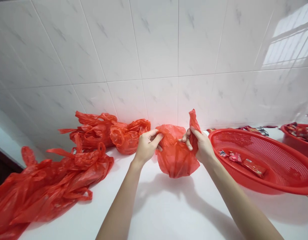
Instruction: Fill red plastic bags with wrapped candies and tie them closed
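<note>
A thin red plastic bag point(177, 160) hangs between my two hands, just above the white tabletop point(163, 213). My left hand point(149, 144) pinches the bag's upper left edge between thumb and fingers. On the other side, my right hand point(197, 141) is wrapped round a gathered, twisted part of the bag that sticks up above the thumb. The bag is puffed out below the hands; whether anything lies inside cannot be made out. Its shadow falls on the table under it.
At left lie several red plastic bags point(59, 186), with more bunched bags point(130, 136) against the tiled wall point(158, 46). A red perforated basket point(243, 176) at right holds small wrapped packets point(253, 166). Behind it stands another red basket point(285, 128) with packets.
</note>
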### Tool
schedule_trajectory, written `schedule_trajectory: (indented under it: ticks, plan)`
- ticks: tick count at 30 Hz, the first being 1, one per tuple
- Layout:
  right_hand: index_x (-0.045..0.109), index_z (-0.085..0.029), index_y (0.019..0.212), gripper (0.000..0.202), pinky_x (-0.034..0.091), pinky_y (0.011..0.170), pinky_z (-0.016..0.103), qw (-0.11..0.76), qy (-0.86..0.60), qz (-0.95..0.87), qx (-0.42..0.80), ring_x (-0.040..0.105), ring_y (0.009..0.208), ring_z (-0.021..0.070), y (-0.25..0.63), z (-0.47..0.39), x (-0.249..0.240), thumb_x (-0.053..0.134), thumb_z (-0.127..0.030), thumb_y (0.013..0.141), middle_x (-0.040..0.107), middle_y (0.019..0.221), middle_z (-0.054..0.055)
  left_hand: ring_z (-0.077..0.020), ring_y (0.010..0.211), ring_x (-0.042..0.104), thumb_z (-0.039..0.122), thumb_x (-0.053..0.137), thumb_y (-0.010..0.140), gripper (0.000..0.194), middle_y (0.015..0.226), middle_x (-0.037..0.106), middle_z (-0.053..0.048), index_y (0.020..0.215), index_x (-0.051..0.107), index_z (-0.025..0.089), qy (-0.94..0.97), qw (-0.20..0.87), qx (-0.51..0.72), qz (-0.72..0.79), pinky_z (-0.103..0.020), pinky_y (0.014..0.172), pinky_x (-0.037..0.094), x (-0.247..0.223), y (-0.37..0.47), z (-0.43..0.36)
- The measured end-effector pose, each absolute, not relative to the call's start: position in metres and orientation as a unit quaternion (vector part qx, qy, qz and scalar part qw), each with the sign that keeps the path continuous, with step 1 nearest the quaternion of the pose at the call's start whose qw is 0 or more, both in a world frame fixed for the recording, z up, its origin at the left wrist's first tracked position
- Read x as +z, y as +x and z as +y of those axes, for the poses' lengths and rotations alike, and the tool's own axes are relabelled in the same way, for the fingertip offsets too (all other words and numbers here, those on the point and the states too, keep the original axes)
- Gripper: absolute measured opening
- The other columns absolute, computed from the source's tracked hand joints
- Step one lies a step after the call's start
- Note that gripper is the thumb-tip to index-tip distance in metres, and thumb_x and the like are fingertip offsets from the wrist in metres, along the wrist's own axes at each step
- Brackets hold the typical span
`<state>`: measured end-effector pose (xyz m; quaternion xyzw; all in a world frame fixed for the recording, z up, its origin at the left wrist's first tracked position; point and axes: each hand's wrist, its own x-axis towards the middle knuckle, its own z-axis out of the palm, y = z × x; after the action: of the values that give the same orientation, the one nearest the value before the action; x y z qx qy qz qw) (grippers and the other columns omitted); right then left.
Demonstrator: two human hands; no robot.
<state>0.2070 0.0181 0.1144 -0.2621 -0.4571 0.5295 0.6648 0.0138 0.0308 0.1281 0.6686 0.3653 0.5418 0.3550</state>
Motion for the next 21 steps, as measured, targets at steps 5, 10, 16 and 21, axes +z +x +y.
schedule_trajectory:
  ticks: [5,10,16,21]
  plan:
    - [0.056,-0.022,0.079,0.022,0.031,0.037,0.022,0.616,-0.344,-0.49,0.512,0.031,0.033,0.006,0.198,0.015,0.109,0.064,-0.042,0.08,0.055,0.047,-0.006,-0.0122,0.044,0.056,0.042,0.067,0.078,0.028,0.056,0.059,0.002,0.065,0.062,0.018,0.689,0.395,0.505,0.337,-0.023,0.043,0.048,0.127,0.025,0.024]
    - [0.058,-0.026,0.097,0.019,0.029,0.036,0.022,0.521,-0.399,-0.585,0.476,0.042,0.04,0.0114,0.19,0.009,0.103,0.054,-0.026,0.078,0.052,0.051,-0.007,-0.0149,0.055,0.06,0.041,0.063,0.083,0.024,0.065,0.064,-0.001,0.074,0.066,0.019,0.709,0.41,0.477,0.319,-0.025,0.051,0.051,0.119,0.037,0.02]
    - [0.054,-0.024,0.08,0.007,0.031,0.041,0.024,0.473,-0.368,-0.619,0.508,0.039,0.044,0.0103,0.193,0.001,0.109,0.047,-0.023,0.078,0.054,0.056,-0.005,-0.0123,0.052,0.058,0.031,0.054,0.088,0.025,0.062,0.059,0.002,0.067,0.059,0.02,0.727,0.297,0.496,0.369,-0.023,0.052,0.046,0.116,0.039,0.018]
    - [0.054,-0.023,0.086,0.008,0.031,0.043,0.024,0.438,-0.357,-0.624,0.541,0.039,0.043,0.0096,0.194,0.003,0.109,0.05,-0.024,0.079,0.053,0.056,-0.006,-0.013,0.054,0.057,0.026,0.054,0.086,0.025,0.061,0.059,0.001,0.062,0.058,0.019,0.723,0.234,0.508,0.405,-0.023,0.052,0.044,0.114,0.045,0.016]
